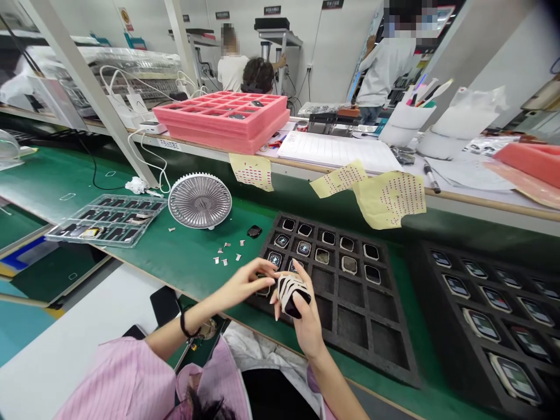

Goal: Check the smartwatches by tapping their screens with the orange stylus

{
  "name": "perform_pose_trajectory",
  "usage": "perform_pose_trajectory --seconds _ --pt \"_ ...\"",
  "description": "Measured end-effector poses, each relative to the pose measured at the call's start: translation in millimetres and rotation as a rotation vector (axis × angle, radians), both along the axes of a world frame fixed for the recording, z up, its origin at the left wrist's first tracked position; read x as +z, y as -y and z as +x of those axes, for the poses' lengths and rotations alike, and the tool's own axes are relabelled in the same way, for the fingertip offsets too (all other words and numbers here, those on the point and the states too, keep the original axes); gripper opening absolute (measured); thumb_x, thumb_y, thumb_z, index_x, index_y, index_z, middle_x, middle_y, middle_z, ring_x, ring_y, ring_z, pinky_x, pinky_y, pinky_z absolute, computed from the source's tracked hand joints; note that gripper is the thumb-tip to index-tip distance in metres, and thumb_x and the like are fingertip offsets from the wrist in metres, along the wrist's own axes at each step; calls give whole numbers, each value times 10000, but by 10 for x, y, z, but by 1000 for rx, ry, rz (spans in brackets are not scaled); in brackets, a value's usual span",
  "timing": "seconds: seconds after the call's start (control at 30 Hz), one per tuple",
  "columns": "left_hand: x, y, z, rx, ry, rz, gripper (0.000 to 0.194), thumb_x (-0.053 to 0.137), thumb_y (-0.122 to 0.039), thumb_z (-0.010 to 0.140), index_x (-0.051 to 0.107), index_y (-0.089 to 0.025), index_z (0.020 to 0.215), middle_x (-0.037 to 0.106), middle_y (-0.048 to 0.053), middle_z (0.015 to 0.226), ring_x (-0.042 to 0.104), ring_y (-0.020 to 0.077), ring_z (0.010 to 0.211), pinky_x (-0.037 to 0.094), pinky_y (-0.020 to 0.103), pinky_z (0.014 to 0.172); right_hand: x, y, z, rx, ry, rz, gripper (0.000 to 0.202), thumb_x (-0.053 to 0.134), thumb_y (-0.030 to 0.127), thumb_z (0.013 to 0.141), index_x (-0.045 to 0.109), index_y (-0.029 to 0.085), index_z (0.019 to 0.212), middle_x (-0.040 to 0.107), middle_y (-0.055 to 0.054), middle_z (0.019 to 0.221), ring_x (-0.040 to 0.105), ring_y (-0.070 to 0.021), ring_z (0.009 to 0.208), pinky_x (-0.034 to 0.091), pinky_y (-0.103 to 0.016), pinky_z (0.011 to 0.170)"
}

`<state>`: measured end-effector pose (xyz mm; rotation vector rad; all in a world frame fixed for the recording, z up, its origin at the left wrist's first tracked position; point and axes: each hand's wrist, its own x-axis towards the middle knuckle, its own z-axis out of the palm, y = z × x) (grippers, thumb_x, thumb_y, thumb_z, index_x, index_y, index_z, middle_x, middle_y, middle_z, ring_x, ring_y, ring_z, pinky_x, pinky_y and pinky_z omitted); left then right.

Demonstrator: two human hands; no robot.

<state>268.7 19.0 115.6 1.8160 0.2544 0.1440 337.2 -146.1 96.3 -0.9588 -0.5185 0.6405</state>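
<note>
White wall [330, 38] stands behind the long green bench [192, 256], which runs across the view under a shelf carrying a pink foam box [262, 131]. On the bench, a black foam tray [334, 309] lies in front of the person, with square watch cases [349, 264] seated in its far compartments. A silver fan [200, 201] sits on the bench to the left of the tray.

Both hands meet over the tray's near left part. The right hand [308, 321] has a watch-like device [290, 309] firmly in its grasp, thumb pressed on the dark face and fingers curled around the far side. The left hand [251, 280] reaches in with bent fingers at the device's edge; whether it pinches anything there, I cannot tell.

Held above the tray, the device looks light, compact and rigid. Its glossy face is probably slippery and easy to smudge or scratch, so the rim seems the safer hold, thumb and fingers on opposite sides. Pale stripes cross its upper part; whether they are a covering or reflections is unclear, and a covering would likely be softer and could slide.

Smallest are the pale pieces [224, 262] scattered near the fan, thin-looking and best lifted with fingertips.
</note>
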Motion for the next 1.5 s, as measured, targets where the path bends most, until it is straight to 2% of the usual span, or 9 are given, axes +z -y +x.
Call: perform_pose_trajectory --seconds 0.1,0.27,0.47,0.63,0.8,0.93,1.13,1.27,1.5 --pt "-75 -499 -143 268 -28 640 263 557 -438 851 623 -184 862 623 72 950 537 248 958 411 385 873 45 0 50 1 -80 19 571 523 346 890 309 291 1417 576 -94 1161 618 -178 725 495 -304 532" --pt "-314 -949 -369 275 -302 937 219 596 -383 807 646 -187 893 614 89 978 547 282 936 448 389 795 69 -14 56 18 -177 19 541 509 335 899 329 291 1407 595 -86 1111 599 -164 673 447 -271 465" --pt "-402 -1029 -349 275 -343 843 205 608 -356 774 650 -179 869 630 93 960 568 273 925 468 374 813 -1 -67 -76 161 -305 -11 536 510 349 891 356 272 1399 620 -83 1036 584 -154 605 444 -273 441" --pt "-364 -1102 -300 271 -366 812 217 597 -363 762 677 -177 840 662 102 966 577 289 967 471 375 827 -61 -59 -123 192 -351 -23 521 528 365 882 393 268 1376 618 -85 1061 588 -153 609 451 -274 431" --pt "-228 -1129 -192 230 -425 761 131 638 -290 702 680 -166 695 702 87 864 623 241 821 478 317 753 -37 -49 -101 205 -393 5 534 531 348 881 380 249 1383 637 -89 1040 588 -155 593 433 -263 424" --pt "108 -850 -138 145 -315 687 187 607 -324 769 696 -159 774 701 43 766 613 186 707 468 277 680 16 -42 20 315 -515 12 494 506 376 873 433 215 1334 663 -100 997 589 -166 580 403 -247 402" --pt "630 -96 -108 -324 297 399 171 618 -305 856 722 -169 864 725 77 841 651 169 810 498 271 760 84 -46 170 648 -636 29 344 483 458 845 587 188 1030 642 -40 803 554 -150 530 297 -190 329" --pt "659 47 -16 -423 440 480 191 563 -285 903 723 -195 852 735 86 855 661 176 850 470 306 831 123 -37 140 713 -604 12 311 483 483 843 573 186 849 564 -5 664 545 -156 518 312 -191 327" --pt "604 17 30 -416 480 542 280 495 -355 935 726 -214 862 734 83 853 657 176 840 455 314 811 166 -14 123 760 -605 59 335 430 468 864 599 185 920 642 -50 766 525 -146 506 293 -187 327"
